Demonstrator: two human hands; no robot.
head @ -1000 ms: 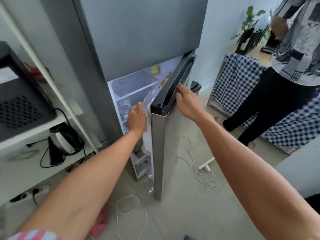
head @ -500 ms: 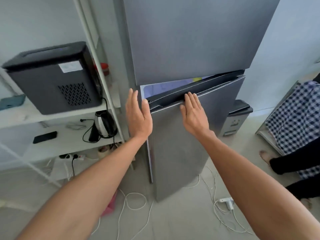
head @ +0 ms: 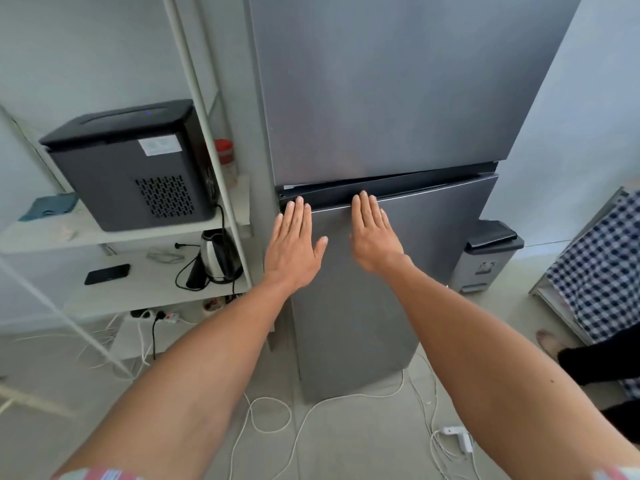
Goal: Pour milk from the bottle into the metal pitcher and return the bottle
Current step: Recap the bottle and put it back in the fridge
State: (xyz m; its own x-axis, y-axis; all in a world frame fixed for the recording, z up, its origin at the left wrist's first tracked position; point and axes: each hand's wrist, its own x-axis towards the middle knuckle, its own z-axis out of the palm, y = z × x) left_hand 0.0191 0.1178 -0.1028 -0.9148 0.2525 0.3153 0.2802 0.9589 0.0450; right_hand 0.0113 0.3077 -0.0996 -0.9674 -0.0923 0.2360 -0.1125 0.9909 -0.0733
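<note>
I judge task near its end: no bottle, no metal pitcher in view, both hands empty, so pouring and return look done; I can't confirm it

Left hand (head: 293,244) at centre frame, fingers spread flat on lower fridge door (head: 408,271), fingertips at its top edge

Right hand (head: 374,237) just beside it, likewise flat and open on door

Door looks all but shut, thin dark gap under upper door (head: 381,81)

Bottle presumably inside fridge, behind door under my palms; hidden

Left to do: final press, seal check

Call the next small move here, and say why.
Probably lift both palms away. The left hand and right hand lie flat and empty on the lower fridge door, which looks shut; no bottle is in view.
</note>
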